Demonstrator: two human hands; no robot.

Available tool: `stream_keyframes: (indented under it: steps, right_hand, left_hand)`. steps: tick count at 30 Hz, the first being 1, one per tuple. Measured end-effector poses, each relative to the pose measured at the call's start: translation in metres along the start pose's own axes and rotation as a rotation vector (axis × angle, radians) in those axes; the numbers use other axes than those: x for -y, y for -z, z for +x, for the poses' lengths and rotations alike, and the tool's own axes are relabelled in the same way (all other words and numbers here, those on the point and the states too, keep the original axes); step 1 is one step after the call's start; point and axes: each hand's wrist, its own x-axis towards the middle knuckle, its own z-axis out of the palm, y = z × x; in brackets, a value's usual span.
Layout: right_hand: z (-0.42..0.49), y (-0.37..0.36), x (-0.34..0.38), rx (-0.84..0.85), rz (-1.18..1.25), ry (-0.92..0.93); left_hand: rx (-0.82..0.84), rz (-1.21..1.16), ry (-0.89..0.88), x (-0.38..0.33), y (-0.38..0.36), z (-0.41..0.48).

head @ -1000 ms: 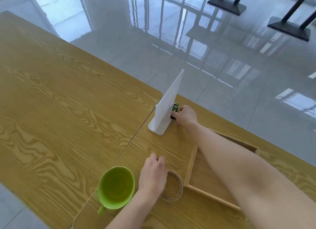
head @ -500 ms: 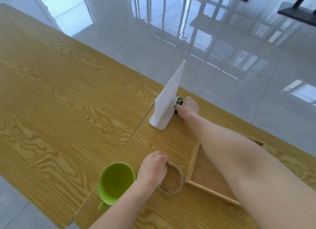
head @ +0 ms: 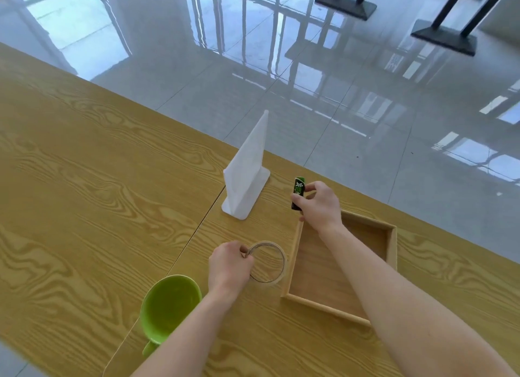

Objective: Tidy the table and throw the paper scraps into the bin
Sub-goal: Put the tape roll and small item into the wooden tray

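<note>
A person's two bare arms are reaching out over a wooden table (head: 84,207), seen from above. Nearest, at 7 o'clock, a green cup (head: 168,303) is sitting close to the table's edge, partly covered by the left forearm. Just beyond it, the left hand (head: 229,267) is curling closed, its fingers pinching the near rim of a clear tape ring (head: 267,262) that is lying flat just beside a shallow wooden tray (head: 392,252). The tray is lying at 4 o'clock, with the right forearm crossing over it. Farther out, at 1 o'clock, the right hand (head: 318,205) is gripping a small green packet (head: 297,192) upright between thumb and fingers, above the tray's far corner. Beyond that, at 12 o'clock, a white stand (head: 247,168) is standing upright near the table's far edge. Glossy grey floor (head: 365,109) is stretching beyond.
</note>
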Motion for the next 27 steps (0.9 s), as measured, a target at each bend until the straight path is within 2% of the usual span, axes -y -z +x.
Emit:
stream_keyframes:
  steps: [5,10,14,27]
  right_hand:
    - [-0.04,0.015,-0.054,0.003,0.048,-0.097]
    - [-0.045,0.007,-0.074,-0.018,-0.125,-0.199]
    - [-0.04,-0.003,-0.075,-0.042,-0.242,-0.165]
    - [-0.033,-0.007,-0.08,-0.011,0.039,-0.119]
  left_hand:
    - [-0.011,-0.025,-0.001,-0.01,0.0,-0.004]
    - [-0.008,-0.023,-0.029,-0.014,0.001,-0.01]
    - [-0.01,-0.031,-0.06,-0.016,0.002,-0.016]
    - [0.029,-0.111,-0.058,-0.016,0.001,-0.031]
